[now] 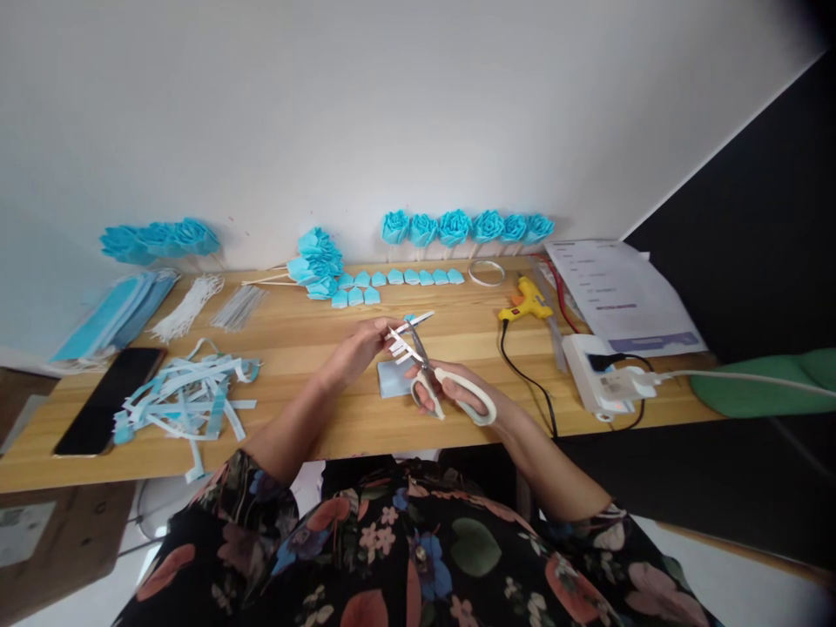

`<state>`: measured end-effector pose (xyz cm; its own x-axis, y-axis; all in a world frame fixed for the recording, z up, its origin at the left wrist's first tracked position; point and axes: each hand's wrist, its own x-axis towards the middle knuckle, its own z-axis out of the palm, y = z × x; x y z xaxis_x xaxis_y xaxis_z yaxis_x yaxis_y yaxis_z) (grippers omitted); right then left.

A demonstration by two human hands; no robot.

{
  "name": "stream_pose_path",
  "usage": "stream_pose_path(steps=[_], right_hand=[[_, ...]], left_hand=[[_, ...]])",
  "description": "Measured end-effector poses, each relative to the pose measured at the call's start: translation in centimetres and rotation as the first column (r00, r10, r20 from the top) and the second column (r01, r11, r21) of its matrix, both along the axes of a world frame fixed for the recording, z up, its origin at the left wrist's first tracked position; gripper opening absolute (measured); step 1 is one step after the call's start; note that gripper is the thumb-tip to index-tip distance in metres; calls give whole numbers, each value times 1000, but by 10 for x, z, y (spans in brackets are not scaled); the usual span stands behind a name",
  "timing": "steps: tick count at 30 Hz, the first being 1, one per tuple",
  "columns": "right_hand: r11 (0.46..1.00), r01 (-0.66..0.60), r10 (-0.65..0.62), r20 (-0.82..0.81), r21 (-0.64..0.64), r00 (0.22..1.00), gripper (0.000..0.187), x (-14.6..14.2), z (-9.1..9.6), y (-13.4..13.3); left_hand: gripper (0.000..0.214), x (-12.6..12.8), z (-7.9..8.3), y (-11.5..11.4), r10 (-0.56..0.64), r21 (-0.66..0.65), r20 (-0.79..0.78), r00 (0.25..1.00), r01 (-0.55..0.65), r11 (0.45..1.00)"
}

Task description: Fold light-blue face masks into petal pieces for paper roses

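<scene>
My right hand (483,385) is closed round the cream handles of a pair of scissors (488,407), whose blades stand apart and point up and left. My left hand (358,352) pinches a small white and blue piece of mask fabric (401,347) that lies between or against the blades. Its exact shape is hard to make out. Below the hands, a pale blue folded piece of fabric (390,381) lies on the wooden table (306,335). Beyond them, small blue pointed folded pieces (394,276) lie in two rows.
Blue fabric roses (455,228) stand along the wall, with more lying at left. Cut strips (189,392), a phone (108,401), masks (114,318), white cords (188,307) and grey wires (239,308) occupy the left. Rightward are a yellow glue gun (526,300), power strip (591,374) and paper (617,300).
</scene>
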<state>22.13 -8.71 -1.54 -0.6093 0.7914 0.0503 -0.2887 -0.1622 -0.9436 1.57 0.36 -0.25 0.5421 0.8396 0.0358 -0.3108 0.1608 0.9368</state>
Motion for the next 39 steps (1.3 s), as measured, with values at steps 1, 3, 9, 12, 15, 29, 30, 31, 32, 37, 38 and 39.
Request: stream_pose_path(steps=[1,3,9,12,15,29,30,31,32,37,38,39], right_hand=[[1000,0,0,-2,-8,1000,56,2,-2,-1],[1000,-4,4,6,-20,1000,57,5,-5,-4],[999,-41,42,56,-4,998,62,10,-5,-9],[999,-40,40,48,-5,998,62,10,-4,-9],[999,-34,34,35,-12,999,62,9,-3,-8],[998,-59,59,13,10,998,56,8,-5,-4],[998,-61,61,9,8,998,56,9,-6,-5],[998,-60,60,5,8,998,56,9,-6,-5],[998,-58,58,4,9,998,56,9,-6,-5],[998,-54,54,10,12,999,58,11,-6,-7],[998,-57,57,10,14,998,58,12,-6,-7],[998,-60,60,10,16,998,58,12,-6,-7]], left_hand=[[42,0,1,1,15,5,19,1000,-15,1000],[36,0,2,2,65,7,33,997,-65,998],[24,0,-4,5,183,11,-13,983,-183,983],[26,-1,-8,7,199,-8,-3,980,-199,980],[33,-1,-9,8,193,-30,0,981,-193,981],[19,1,-3,5,185,-61,44,982,-182,981],[21,1,-4,6,173,-59,62,983,-169,984],[24,1,-4,6,161,-61,72,984,-157,986],[25,1,-5,6,152,-65,77,985,-147,987],[29,1,-4,6,127,-52,83,988,-123,991],[28,1,-4,6,128,-47,84,988,-125,991],[27,1,-4,6,131,-45,81,988,-127,991]])
